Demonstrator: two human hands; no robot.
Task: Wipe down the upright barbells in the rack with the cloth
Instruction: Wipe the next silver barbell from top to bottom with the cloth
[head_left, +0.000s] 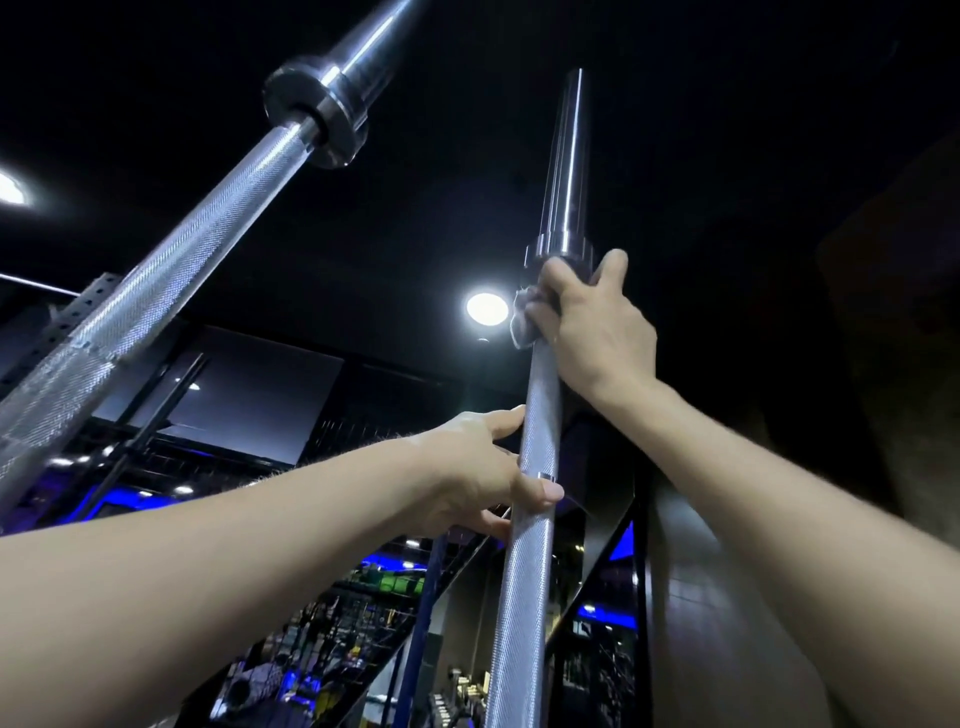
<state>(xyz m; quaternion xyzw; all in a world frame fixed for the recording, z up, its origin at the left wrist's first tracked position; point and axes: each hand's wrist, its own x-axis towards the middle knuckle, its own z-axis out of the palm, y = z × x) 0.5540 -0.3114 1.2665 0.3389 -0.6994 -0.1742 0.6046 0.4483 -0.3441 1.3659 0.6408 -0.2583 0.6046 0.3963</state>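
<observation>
Right hand (587, 322) gripping cloth (522, 322) round bar (519, 571) under collar, for wiping; left hand (483, 478) gripping shaft lower, steadying it.

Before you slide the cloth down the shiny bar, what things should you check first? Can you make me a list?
1. Cloth wrapped on the barbell: ok, the right hand grips it just under the collar.
2. Bar steadied: ok, the left hand holds the knurled shaft lower down.
3. Left hand out of the cloth's way: not ok, it sits below the cloth.
4. Second barbell clear: ok, it leans apart on the left.
5. Bar's foot seated in the rack: cannot tell, out of view.
</observation>
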